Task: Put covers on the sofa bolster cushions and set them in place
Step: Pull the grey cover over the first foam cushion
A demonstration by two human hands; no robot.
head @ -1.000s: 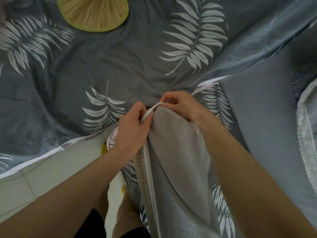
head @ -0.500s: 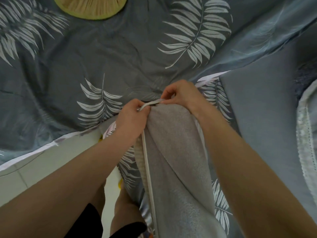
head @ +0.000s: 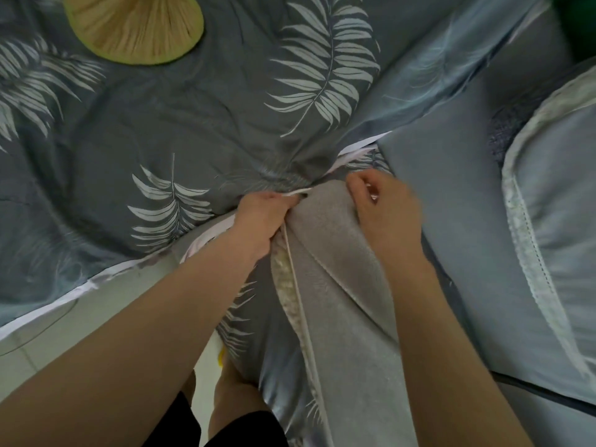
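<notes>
Listing from the left of the frame, we record: a grey leaf-print sheet (head: 167, 130) spread across the upper left and centre, with a round straw fan (head: 135, 25) lying on it at the top left. Pale floor tile (head: 96, 321) shows at the lower left.

At centre we note our left hand (head: 258, 217), fingers curled, pinching the white zipper edge (head: 298, 285) of the beige bolster cover (head: 335, 285). That cover runs from the centre down to the bottom edge, partly open along the zipper, with yellowish filling (head: 283, 279) showing in the gap.

Right of centre, our right hand (head: 383, 204) has its fingers curled at the cover's top end; it is blurred, and we cannot tell what it grips.

At the right, a light blue cushion (head: 467, 237) and a pillow with white trim (head: 554, 221).
</notes>
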